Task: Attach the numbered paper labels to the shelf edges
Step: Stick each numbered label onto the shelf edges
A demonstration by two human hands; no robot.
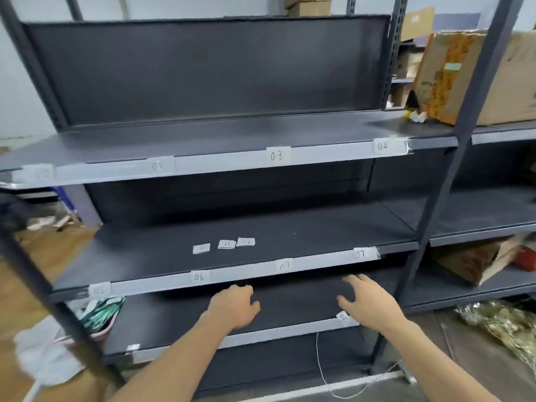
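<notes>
A dark grey metal shelf unit fills the view. Its top shelf edge (220,162) carries taped paper labels, among them 03 (276,155) and 04 (383,146). The middle shelf edge (240,271) carries labels 06 (199,276), 07 (284,265) and 08 (360,253). Three loose numbered labels (226,244) lie on the middle shelf. On the lower shelf edge (275,332) sits one label (343,316) beside my right hand (366,300), whose fingers are spread over the lower shelf. My left hand (235,306) hovers over the same shelf, fingers curled and apparently holding nothing.
Cardboard boxes (464,76) stand on the top shelf at the right. More boxes (475,262) sit in the neighbouring unit. A basket of packets (98,314) stands at the lower left. A white string (322,369) hangs below the lower shelf. A dark upright post (43,285) crosses the left foreground.
</notes>
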